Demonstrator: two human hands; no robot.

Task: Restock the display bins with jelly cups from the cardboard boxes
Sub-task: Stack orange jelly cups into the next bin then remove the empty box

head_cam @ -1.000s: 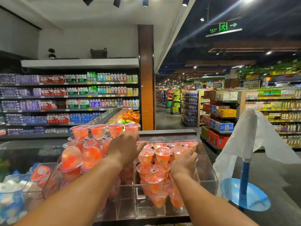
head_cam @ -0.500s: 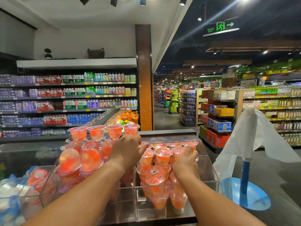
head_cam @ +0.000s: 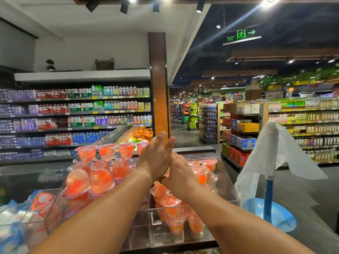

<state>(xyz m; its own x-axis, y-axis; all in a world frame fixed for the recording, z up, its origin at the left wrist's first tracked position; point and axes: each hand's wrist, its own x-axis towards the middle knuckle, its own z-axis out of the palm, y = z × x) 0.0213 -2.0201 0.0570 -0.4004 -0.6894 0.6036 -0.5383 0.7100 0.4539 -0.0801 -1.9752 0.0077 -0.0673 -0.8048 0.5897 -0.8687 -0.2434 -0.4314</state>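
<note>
We see the jelly cups [head_cam: 100,177] as clear, dome-shaped plastic tubs of glossy orange-red jelly with flat rims, heaped in the transparent acrylic display bins [head_cam: 227,189] below our arms. Our left hand [head_cam: 156,160] rises above them, fingers straight and gripping nothing. Our right hand [head_cam: 180,173] touches it; its fingers are hidden, so we cannot tell their state.

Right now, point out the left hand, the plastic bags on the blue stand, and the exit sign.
left hand [head_cam: 156,160]: head view, back of the hand.
plastic bags [head_cam: 275,153]: head view, middle of the white drape.
exit sign [head_cam: 241,34]: head view, the green running figure.
</note>
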